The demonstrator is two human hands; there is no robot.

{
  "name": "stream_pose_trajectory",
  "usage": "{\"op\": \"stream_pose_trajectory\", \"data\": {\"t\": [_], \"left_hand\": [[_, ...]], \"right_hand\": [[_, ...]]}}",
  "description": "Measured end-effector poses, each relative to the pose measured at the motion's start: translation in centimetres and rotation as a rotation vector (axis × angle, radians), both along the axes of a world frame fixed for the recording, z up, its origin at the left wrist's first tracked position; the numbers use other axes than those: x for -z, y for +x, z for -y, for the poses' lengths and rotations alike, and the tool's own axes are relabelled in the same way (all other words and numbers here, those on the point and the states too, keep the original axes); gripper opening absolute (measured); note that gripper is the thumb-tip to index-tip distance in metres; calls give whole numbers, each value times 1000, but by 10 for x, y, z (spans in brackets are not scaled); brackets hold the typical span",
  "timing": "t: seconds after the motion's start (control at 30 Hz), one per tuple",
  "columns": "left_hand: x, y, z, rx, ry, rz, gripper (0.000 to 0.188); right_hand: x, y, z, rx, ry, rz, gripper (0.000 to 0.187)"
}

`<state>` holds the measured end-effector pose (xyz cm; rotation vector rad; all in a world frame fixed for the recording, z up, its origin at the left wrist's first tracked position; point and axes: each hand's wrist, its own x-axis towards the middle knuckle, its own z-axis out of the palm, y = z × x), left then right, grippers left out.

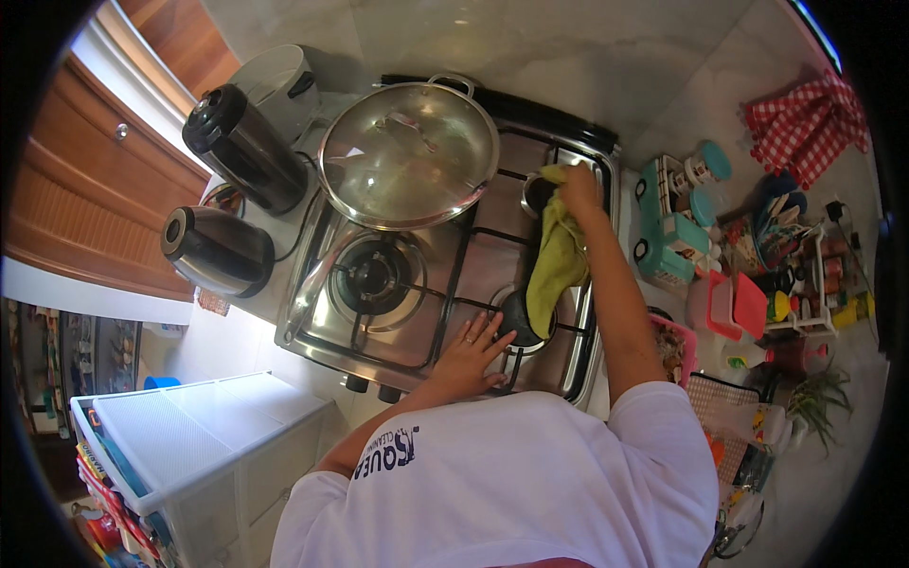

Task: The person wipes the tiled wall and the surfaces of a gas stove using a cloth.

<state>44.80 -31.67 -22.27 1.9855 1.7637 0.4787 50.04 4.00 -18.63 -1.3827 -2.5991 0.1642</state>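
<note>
My right hand (576, 189) grips a yellow-green cloth (556, 260) and presses it on the far right burner of a steel gas stove (473, 275). The cloth hangs down over the grate toward the near right burner (519, 320). My left hand (471, 352) lies flat, fingers spread, on the stove's front edge beside that near burner, holding nothing. A large steel pan with a glass lid (409, 153) covers the far left burner. The near left burner (376, 276) is bare.
Two dark kettles (241, 147) (216, 248) and a white appliance (275, 80) stand left of the stove. To the right sit a teal rack with jars (674, 222), spice bottles (814, 275), pink containers (734, 305) and a red checked cloth (807, 123). A white plastic drawer unit (189, 435) stands lower left.
</note>
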Motion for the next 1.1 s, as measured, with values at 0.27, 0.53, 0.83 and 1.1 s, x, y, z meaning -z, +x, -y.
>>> {"op": "stream_pose_trajectory", "data": {"t": [0.27, 0.53, 0.83, 1.1], "left_hand": [[-3, 1, -1, -8, -14, -7, 80], [-3, 0, -5, 11, -40, -27, 78], [-5, 1, -6, -12, -19, 27, 80], [-8, 0, -4, 8, -44, -7, 77]], "right_hand": [[24, 75, -8, 123, -48, 0, 33], [30, 111, -13, 280, -122, -115, 42], [20, 86, -48, 223, -372, 141, 35], [22, 54, -81, 387, -28, -184, 31]]}}
